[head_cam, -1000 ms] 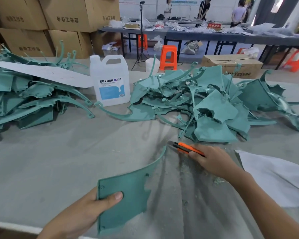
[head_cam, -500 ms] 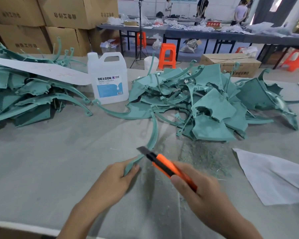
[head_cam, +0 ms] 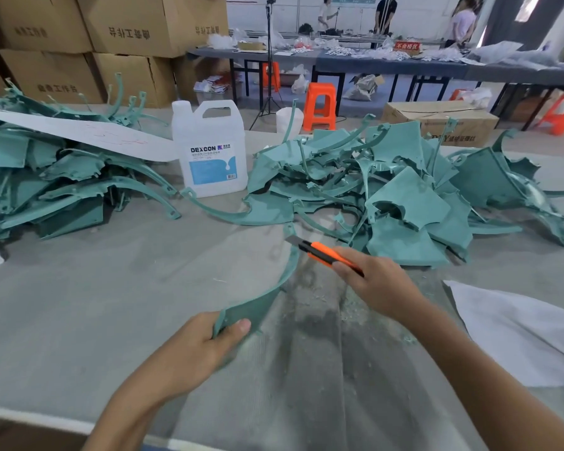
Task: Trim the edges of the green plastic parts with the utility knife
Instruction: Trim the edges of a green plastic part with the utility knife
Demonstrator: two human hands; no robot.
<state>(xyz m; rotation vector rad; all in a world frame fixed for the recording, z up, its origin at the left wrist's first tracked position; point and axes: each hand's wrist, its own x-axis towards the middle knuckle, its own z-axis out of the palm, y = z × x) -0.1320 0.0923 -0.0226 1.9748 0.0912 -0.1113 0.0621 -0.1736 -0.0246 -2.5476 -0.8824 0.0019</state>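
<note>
Green plastic part point(head_cam: 258, 304): thin curved piece, in front of white jug point(head_cam: 209, 151), wide end low, thin tip up. Looks light and bendy; thin tip may wobble, edges may be sharp. Best hold at wide end.
Pile of green parts point(head_cam: 46, 183): left of jug.
Left hand point(head_cam: 189, 353): in front of jug, thumb and fingers pinch wide end.
Utility knife point(head_cam: 326, 253): front-right of jug, blade near thin tip, touch unclear.
Right hand point(head_cam: 378, 284): wrapped round orange handle.
Bigger pile point(head_cam: 404, 196): right of jug.
</note>
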